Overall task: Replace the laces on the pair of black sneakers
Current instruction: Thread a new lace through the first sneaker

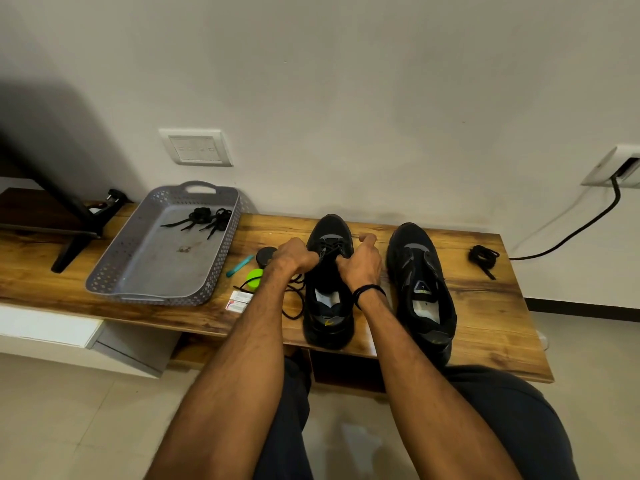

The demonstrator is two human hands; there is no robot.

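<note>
Sneaker [329, 306] sits mid-bench [485, 323], toe to the wall, with the second sneaker [420, 289] just beside it on the right. A black lace [330, 249] crosses the lower eyelets, and its loose tail loops on the bench at the sneaker's left side. We judge the shoe light but floppy at the upper and the lace soft and limp with a stiff tip. So we'd grip the lace close to the tip and steady the shoe at the eyelet row.

Left hand [294, 256] and right hand [360, 263] sit either side of the tongue. The fingers [308, 259] of both are curled tight, probably each pinching a lace end, though the ends are hidden under the knuckles.

Further out, a grey tray [114, 271] holds spare laces [204, 220]. A coiled lace [483, 256] lies well apart on the right.
</note>
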